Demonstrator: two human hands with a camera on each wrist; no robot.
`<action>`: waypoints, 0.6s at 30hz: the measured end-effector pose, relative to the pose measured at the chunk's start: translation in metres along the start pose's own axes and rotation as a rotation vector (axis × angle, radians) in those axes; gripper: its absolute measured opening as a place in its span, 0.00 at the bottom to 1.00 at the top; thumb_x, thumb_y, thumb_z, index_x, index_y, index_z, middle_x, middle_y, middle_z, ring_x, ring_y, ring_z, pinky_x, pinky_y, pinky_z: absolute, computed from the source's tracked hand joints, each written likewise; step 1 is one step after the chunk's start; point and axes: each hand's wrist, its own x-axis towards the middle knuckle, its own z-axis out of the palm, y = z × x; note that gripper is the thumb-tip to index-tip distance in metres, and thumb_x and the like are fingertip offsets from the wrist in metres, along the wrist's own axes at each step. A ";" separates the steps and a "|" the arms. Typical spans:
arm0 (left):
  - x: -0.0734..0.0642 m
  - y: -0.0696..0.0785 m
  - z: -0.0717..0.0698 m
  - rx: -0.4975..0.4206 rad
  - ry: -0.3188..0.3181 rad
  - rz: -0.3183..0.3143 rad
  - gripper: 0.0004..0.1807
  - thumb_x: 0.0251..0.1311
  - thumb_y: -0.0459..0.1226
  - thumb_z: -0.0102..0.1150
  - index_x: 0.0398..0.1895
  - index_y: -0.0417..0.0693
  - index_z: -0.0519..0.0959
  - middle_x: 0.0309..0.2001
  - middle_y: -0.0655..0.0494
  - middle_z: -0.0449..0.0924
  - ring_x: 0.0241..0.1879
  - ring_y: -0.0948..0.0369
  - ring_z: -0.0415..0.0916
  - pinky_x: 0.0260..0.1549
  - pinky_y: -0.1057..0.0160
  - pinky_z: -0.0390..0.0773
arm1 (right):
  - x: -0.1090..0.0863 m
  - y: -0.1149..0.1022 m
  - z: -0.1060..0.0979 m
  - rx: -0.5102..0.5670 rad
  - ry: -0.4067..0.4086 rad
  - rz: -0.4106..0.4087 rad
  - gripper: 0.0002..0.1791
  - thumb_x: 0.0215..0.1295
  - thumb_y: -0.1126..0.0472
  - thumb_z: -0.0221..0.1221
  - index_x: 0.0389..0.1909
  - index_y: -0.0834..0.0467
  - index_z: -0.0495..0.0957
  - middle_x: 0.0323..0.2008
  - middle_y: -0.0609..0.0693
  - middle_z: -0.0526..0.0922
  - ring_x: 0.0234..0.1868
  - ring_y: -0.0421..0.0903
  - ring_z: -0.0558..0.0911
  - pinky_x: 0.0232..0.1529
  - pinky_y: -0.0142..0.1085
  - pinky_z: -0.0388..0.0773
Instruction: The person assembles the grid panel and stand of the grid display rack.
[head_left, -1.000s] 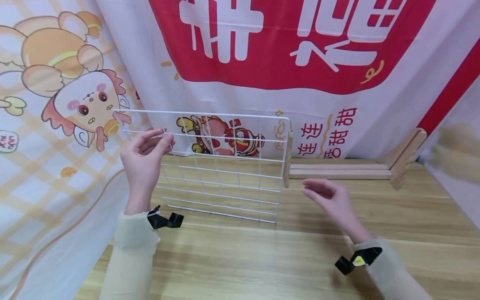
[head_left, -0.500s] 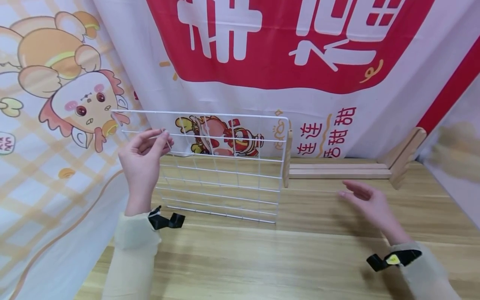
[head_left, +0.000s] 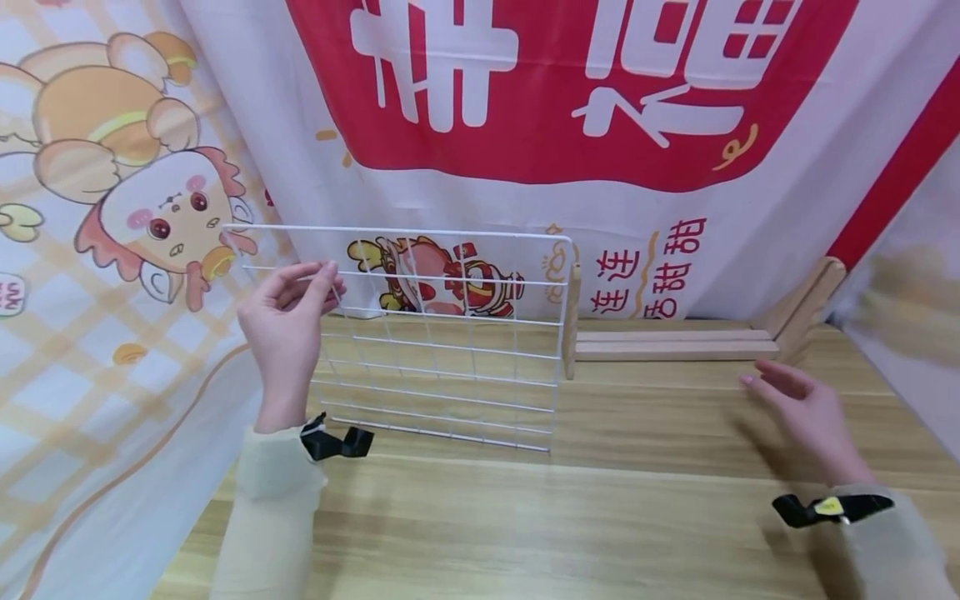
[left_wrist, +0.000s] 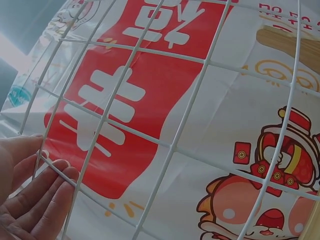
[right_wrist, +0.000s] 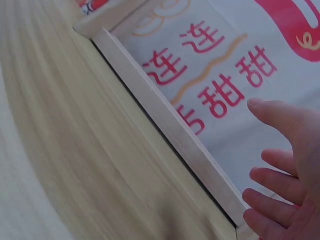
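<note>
A white wire grid panel (head_left: 442, 435) stands tilted above the table, spanning the middle left of the head view. My left hand (head_left: 288, 333) pinches it near its upper left part; in the left wrist view the fingers (left_wrist: 47, 205) lie around a wire by the panel's edge. A wooden stand (head_left: 675, 352), a low double bar with an upright piece at each end, sits behind. Its left upright (head_left: 573, 325) is beside the panel's right edge. My right hand (head_left: 810, 412) hovers near the stand's right upright (head_left: 806, 308), fingers loosely extended and holding nothing.
The wood-grain table (head_left: 480, 517) runs up to a white and red printed cloth (head_left: 525, 142) hung at the back. Another printed cloth (head_left: 127, 350) covers the left side. A pale cloth (head_left: 900, 350) hangs on the right.
My right hand has moved rightward, away from the grid panel toward the stand's right end. The left hand keeps hold of the panel in nearly the same place.
</note>
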 end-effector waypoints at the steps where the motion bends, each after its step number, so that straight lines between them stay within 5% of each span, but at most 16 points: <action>1: 0.000 0.000 0.000 0.000 0.001 0.000 0.15 0.58 0.42 0.75 0.41 0.40 0.88 0.36 0.47 0.88 0.33 0.57 0.86 0.35 0.67 0.86 | 0.002 0.002 -0.003 0.006 0.015 -0.002 0.45 0.69 0.34 0.59 0.75 0.60 0.64 0.67 0.62 0.72 0.49 0.29 0.73 0.39 0.20 0.73; 9: -0.001 0.001 -0.001 0.019 0.004 0.011 0.15 0.59 0.42 0.74 0.42 0.40 0.88 0.37 0.47 0.88 0.34 0.58 0.86 0.36 0.67 0.85 | 0.024 0.017 -0.032 0.202 0.148 0.033 0.39 0.67 0.45 0.67 0.74 0.56 0.67 0.46 0.27 0.76 0.44 0.23 0.74 0.36 0.17 0.75; 13: -0.001 0.001 -0.001 0.032 0.010 0.025 0.14 0.60 0.42 0.73 0.42 0.40 0.88 0.36 0.48 0.88 0.34 0.58 0.86 0.36 0.67 0.85 | 0.039 0.016 -0.045 0.257 0.196 0.023 0.40 0.67 0.50 0.68 0.76 0.56 0.64 0.60 0.34 0.78 0.51 0.23 0.74 0.40 0.14 0.73; 18: -0.003 0.000 -0.001 0.031 0.003 0.041 0.14 0.60 0.42 0.73 0.41 0.40 0.87 0.36 0.48 0.88 0.33 0.57 0.86 0.36 0.67 0.86 | 0.055 0.007 -0.059 0.280 0.237 0.036 0.42 0.68 0.51 0.68 0.78 0.56 0.60 0.72 0.42 0.67 0.59 0.24 0.72 0.43 0.12 0.69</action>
